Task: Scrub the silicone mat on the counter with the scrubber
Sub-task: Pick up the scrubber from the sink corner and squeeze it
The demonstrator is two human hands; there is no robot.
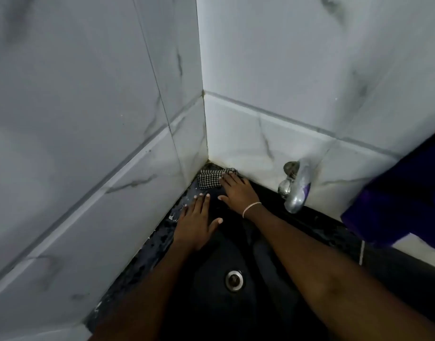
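Where marble tiles (93, 99) meet, black counter (159, 239).

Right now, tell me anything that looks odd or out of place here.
The checkered scrubber sits crumpled in the wall corner under the right hand fingertips. The counter edge by the left hand looks speckled and grimy. No silicone mat is distinguishable.

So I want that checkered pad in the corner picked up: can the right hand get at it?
Probably yes: the right hand already has fingertips at the checkered pad, and nothing lies between them.
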